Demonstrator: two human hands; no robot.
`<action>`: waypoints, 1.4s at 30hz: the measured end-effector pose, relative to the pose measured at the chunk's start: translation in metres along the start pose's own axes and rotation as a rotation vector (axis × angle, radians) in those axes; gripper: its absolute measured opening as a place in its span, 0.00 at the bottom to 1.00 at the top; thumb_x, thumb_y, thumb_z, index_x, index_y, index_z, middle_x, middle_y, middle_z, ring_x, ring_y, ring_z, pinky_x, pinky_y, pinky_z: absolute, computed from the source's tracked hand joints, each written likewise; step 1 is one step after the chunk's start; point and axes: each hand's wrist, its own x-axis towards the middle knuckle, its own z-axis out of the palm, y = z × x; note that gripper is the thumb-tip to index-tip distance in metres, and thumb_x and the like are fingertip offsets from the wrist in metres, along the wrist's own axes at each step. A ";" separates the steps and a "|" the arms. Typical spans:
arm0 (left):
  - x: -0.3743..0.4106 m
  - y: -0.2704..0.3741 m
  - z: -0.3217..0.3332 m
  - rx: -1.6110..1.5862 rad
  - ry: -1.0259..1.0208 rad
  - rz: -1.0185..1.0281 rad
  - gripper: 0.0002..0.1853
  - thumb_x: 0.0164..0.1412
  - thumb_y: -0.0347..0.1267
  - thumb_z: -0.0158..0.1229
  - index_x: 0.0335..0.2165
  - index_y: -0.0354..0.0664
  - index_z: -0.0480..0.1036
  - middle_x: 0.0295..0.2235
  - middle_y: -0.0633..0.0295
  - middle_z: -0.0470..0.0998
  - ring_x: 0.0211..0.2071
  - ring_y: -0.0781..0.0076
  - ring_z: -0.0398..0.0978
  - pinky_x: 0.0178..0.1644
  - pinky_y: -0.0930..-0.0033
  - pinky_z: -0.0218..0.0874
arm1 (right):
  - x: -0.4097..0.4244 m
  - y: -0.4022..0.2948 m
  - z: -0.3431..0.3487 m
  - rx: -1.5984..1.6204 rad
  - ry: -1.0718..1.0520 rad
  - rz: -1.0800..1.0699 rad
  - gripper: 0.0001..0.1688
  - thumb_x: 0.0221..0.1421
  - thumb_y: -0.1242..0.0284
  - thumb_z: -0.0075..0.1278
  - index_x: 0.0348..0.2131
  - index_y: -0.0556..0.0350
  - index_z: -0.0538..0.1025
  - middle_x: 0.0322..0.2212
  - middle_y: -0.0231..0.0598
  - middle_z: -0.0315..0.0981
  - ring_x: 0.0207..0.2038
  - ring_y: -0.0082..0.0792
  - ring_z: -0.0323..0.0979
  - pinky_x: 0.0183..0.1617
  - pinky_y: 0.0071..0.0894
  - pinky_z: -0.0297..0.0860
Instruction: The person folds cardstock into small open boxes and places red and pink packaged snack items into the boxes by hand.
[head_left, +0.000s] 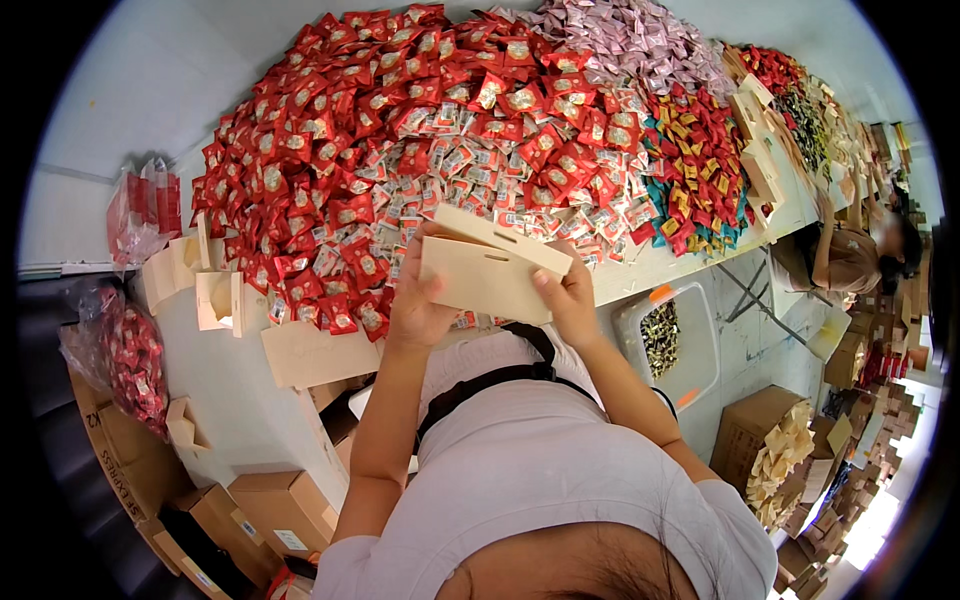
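Note:
Between my two hands is a cream cardboard box (480, 281) with slots cut near its upper edges, and its top stands partly apart. My left hand (414, 300) grips its left end, the thumb lying on the front panel. On the other end, my right hand (568, 292) closes with the thumb pressed near the corner. Beyond the box spreads a big heap of red wrapped packets (300, 142). White-and-red small packets (465, 169) lie in the middle of that heap, just past my hands. The inside of the box is hidden from view.
Pink-wrapped packets (637, 37) and red, yellow and teal sweets (697, 165) are piled on the table. Folded cream boxes (217, 296) stand at left. A clear plastic tub (705, 330) and a carton of cream boxes (750, 435) are at right. Another person (847, 259) sits farther along.

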 end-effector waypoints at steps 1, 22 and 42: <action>-0.002 0.003 -0.004 0.126 0.050 -0.012 0.30 0.47 0.33 0.59 0.47 0.45 0.55 0.44 0.61 0.63 0.46 0.68 0.63 0.50 0.66 0.56 | 0.000 -0.002 -0.003 -0.015 -0.020 0.031 0.16 0.50 0.69 0.49 0.37 0.58 0.66 0.32 0.32 0.63 0.36 0.20 0.62 0.39 0.21 0.61; -0.047 -0.010 -0.010 0.740 0.496 -0.032 0.12 0.60 0.39 0.45 0.27 0.43 0.65 0.17 0.75 0.61 0.21 0.90 0.59 0.23 0.83 0.51 | -0.009 0.033 0.016 -0.109 0.044 0.192 0.10 0.55 0.70 0.43 0.29 0.59 0.71 0.21 0.24 0.65 0.25 0.15 0.58 0.30 0.17 0.58; -0.102 0.202 -0.182 1.293 1.398 0.635 0.41 0.43 0.39 0.62 0.52 0.33 0.52 0.51 0.50 0.56 0.54 0.61 0.53 0.57 0.65 0.42 | 0.011 0.047 0.010 -0.099 -0.043 0.424 0.10 0.55 0.68 0.42 0.36 0.54 0.66 0.36 0.34 0.67 0.31 0.23 0.69 0.26 0.20 0.68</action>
